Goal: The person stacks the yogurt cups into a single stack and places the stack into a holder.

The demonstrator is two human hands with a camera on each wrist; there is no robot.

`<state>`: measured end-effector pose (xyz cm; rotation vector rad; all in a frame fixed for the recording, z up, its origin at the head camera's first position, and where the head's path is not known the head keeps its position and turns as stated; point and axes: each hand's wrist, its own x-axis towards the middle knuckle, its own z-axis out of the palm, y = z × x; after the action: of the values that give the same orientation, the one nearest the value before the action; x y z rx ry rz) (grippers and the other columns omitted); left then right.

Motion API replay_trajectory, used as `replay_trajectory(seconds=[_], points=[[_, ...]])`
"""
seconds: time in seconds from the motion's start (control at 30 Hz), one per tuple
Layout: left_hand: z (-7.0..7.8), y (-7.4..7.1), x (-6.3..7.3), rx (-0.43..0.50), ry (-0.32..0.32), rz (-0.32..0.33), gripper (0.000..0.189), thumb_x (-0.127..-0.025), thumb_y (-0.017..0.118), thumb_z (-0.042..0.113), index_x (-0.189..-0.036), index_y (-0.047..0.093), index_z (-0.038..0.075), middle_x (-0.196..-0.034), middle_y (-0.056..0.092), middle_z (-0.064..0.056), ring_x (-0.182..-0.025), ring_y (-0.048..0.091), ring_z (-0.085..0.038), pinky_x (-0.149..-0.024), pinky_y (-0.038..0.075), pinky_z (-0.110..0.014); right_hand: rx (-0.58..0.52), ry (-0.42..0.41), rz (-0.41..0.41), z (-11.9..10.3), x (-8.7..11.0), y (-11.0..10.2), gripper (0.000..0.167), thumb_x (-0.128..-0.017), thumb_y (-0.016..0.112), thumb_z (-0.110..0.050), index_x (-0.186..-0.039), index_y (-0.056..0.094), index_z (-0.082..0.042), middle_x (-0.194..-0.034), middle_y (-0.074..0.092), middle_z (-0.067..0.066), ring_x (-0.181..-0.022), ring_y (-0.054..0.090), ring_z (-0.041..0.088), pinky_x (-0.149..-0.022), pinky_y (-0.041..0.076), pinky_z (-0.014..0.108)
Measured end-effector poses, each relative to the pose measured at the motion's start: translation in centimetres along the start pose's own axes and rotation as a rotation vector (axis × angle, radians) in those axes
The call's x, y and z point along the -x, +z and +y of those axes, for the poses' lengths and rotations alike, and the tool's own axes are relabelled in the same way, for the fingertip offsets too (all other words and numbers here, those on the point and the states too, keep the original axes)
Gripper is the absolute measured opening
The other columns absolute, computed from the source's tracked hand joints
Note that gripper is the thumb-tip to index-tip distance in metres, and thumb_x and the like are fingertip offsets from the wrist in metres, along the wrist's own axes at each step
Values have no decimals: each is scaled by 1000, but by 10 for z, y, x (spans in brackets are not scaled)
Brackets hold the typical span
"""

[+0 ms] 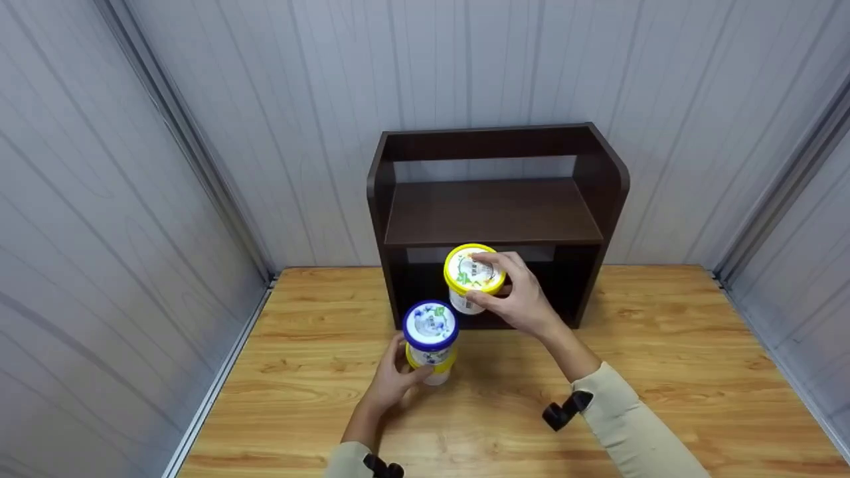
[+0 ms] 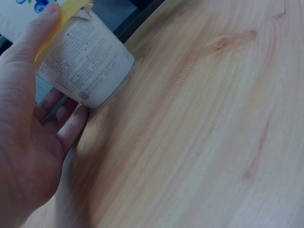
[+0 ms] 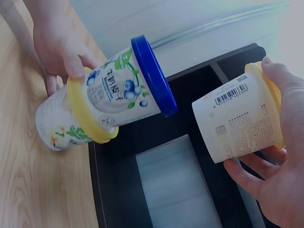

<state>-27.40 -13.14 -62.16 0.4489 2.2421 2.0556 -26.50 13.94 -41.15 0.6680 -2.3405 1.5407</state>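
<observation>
My left hand point(image 1: 390, 380) grips a yellow-lidded tub point(image 3: 57, 121) standing on the table, its thumb lying across the yellow lid in the left wrist view. On top of that tub sits a blue-lidded tub point(image 1: 431, 325) printed with blueberries, so the two form an upright stack. Higher and to the right, my right hand point(image 1: 523, 299) holds another yellow-lidded tub point(image 1: 474, 269) by its lid, thumb and fingers on opposite sides. This tub is raised in front of the shelf, and the right wrist view shows its barcode.
A dark brown two-level shelf unit point(image 1: 491, 212) stands on the wooden table point(image 1: 312, 385), right behind the tubs. Pale panelled walls point(image 1: 279, 119) close off the back and both sides. The shelf's lower compartment is partly hidden by the right hand and its tub.
</observation>
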Motion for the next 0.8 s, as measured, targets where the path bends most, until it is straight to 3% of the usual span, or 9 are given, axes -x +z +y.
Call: replay_trajectory(seconds=[0.2, 0.33, 0.5, 0.8], points=[[1, 0, 0, -12, 0, 6, 79, -86, 83, 17, -150, 38, 16, -142, 53, -15, -135, 47, -31, -117, 30, -49, -4, 3, -26, -5, 0, 6, 59, -84, 84, -17, -137, 60, -5, -129, 51, 18, -111, 56, 28, -82, 58, 39], [2, -1, 0, -10, -10, 6, 79, -85, 83, 19, -150, 38, 17, -143, 52, -13, -136, 46, -31, -117, 29, -50, -20, 4, -30, 8, -2, 14, 61, -84, 85, -18, -138, 60, -7, -131, 51, 17, -108, 56, 27, -81, 59, 44], [1, -1, 0, -15, -24, 3, 78, -85, 84, 20, -149, 39, 19, -144, 53, -12, -137, 46, -30, -118, 29, -50, -32, -17, -39, 22, -5, 22, 61, -83, 86, -24, -138, 61, -15, -131, 51, 13, -108, 57, 25, -81, 59, 44], [2, -1, -1, -24, -23, -4, 77, -86, 83, 21, -150, 39, 21, -145, 53, -10, -137, 47, -28, -118, 29, -49, -58, -47, -78, 18, -6, 31, 59, -83, 85, -37, -136, 62, -27, -129, 51, 3, -109, 58, 20, -81, 60, 38]])
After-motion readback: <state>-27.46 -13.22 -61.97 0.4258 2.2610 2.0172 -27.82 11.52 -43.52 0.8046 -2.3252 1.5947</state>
